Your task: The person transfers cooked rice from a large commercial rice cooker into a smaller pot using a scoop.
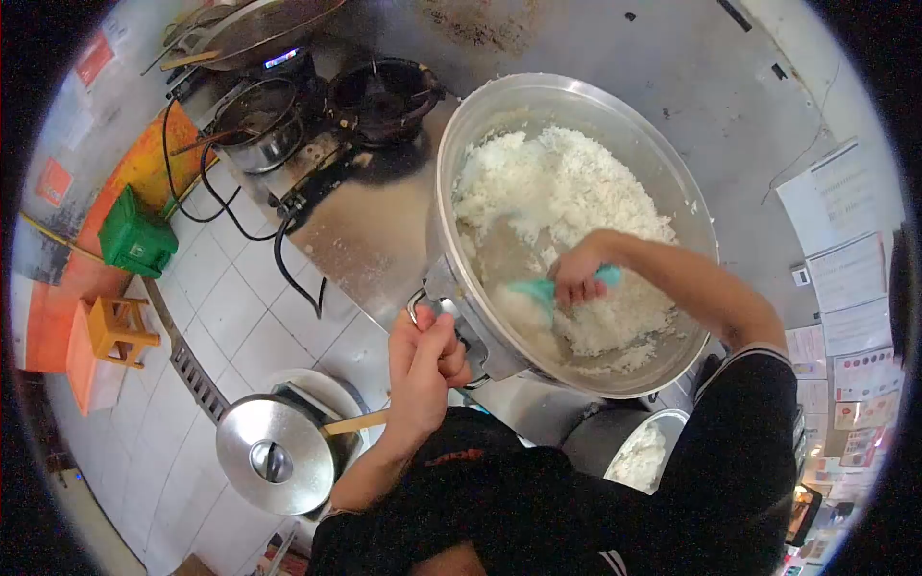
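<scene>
A big metal pot (461,134) tilts toward me, holding a heap of cooked white rice (567,192). My right hand (579,276) is inside the pot, closed around a teal rice paddle (534,289) whose blade presses into the rice near the low rim. My left hand (424,367) grips the pot handle (420,305) at the pot's near-left edge. Below the pot, a smaller metal container (642,451) holds some rice.
A steel counter (375,230) carries gas burners (384,96), a pan (257,120) and a wok (259,29). On the tiled floor are a lidded pot (274,456) with a wooden handle, an orange stool (117,331) and a green box (136,235). Papers (845,250) hang at right.
</scene>
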{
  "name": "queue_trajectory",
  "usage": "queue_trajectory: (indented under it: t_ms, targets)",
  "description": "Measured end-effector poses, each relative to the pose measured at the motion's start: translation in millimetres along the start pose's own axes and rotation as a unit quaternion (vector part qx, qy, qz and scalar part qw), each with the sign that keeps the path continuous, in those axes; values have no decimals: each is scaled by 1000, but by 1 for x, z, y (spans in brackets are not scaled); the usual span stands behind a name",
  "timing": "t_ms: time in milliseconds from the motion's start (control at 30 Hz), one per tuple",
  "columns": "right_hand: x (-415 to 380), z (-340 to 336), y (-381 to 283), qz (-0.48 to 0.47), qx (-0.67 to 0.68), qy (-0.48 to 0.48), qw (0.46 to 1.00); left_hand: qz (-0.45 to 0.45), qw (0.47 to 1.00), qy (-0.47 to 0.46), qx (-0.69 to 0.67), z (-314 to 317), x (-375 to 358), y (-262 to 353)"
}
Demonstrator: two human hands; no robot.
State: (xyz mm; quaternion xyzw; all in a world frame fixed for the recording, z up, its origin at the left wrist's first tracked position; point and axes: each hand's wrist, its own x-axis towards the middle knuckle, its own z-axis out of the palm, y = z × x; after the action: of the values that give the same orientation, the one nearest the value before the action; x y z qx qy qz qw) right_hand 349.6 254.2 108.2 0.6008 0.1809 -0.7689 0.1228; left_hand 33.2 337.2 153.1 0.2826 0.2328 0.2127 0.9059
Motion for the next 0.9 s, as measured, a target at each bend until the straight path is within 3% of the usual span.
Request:
queue_trajectory:
  t_ms: [33,67,133,267,333,367,467,500,600,633,667,733,767,833,867,900]
  targets:
    - [-1,6,5,5,47,-77,996,6,1000,2,9,0,0,-1]
    - [-10,7,11,8,49,-74,996,7,1000,-1,5,0,0,-1]
    - [-38,15,27,-34,141,-38,989,2,1000,13,16,-1,0,-1]
    - [-94,52,57,-83,188,46,978,-8,1000,14,13,-1,-1,-3]
    - [-108,76,77,-194,329,64,922,9,1000,5,13,-2,0,-3]
    - [-114,88,86,-200,338,73,916,18,1000,0,15,-2,0,-3]
    - [-121,132,116,-401,497,95,763,32,999,-18,21,-6,1,-5]
    - [-124,145,125,-410,507,103,751,43,999,-8,24,-7,1,-6]
    - [-130,201,153,-560,519,112,636,31,999,-8,32,-8,1,-3]
    - [-130,222,165,-587,532,67,606,37,998,7,46,-9,1,-3]
    - [-133,256,168,-605,564,114,551,42,999,-2,26,-10,1,-3]
    - [-104,323,198,-706,577,146,383,37,999,1,33,-10,2,-4]
    - [-85,356,201,-698,592,142,376,48,998,8,31,-11,0,-4]
    - [-58,420,204,-548,598,516,276,99,993,25,54,-10,2,-8]
    - [-53,446,209,-425,560,676,220,92,993,1,68,-22,6,-5]
    - [-17,458,230,-144,479,835,229,104,989,69,80,-1,1,-6]
